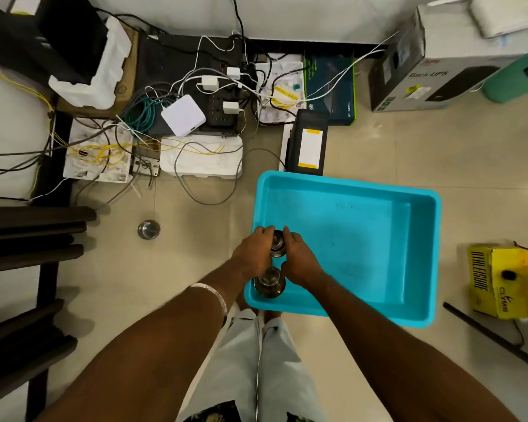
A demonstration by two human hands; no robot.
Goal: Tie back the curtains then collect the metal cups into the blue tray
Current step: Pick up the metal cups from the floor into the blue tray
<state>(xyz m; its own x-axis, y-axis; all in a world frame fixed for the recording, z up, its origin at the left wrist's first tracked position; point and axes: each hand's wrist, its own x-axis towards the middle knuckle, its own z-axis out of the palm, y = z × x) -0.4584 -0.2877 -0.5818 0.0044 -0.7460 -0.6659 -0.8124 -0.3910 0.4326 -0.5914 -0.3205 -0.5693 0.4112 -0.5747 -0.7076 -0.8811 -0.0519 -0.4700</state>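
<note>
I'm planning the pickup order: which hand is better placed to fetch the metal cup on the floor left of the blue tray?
Probably the left hand. The loose metal cup stands on the floor to the left of the blue tray, on that hand's side; the right hand would have to cross over.

A beige tiled floor [393, 147] carries everything. The blue tray [421, 254] sits on it near the middle, slightly right. Left of the tray, apart from it, a single metal cup [148, 229] stands on the tiles. Far left lies a tangle of cables [141, 117] over white foam blocks [201, 159], with a small white box [183, 114] among them. Just beyond the tray's far edge stands a black device [310, 143], and a dark green box [331, 86] lies beyond that. A grey carton [433, 65] sits far right. A yellow box [503, 283] and a black rod [494, 339] lie near right.
</note>
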